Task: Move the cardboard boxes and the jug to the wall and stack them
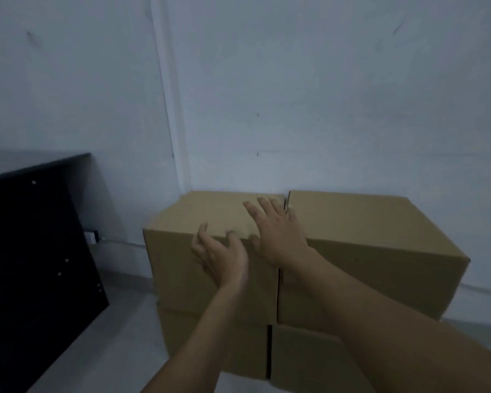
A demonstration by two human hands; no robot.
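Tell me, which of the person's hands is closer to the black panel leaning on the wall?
Left. The left hand rests on the front top edge of the upper left box, on the side toward the black panel. The right hand lies flat farther right, near the gap between the boxes.

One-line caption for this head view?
Both hands, left hand and right hand, rest on the upper left cardboard box stacked against the wall.
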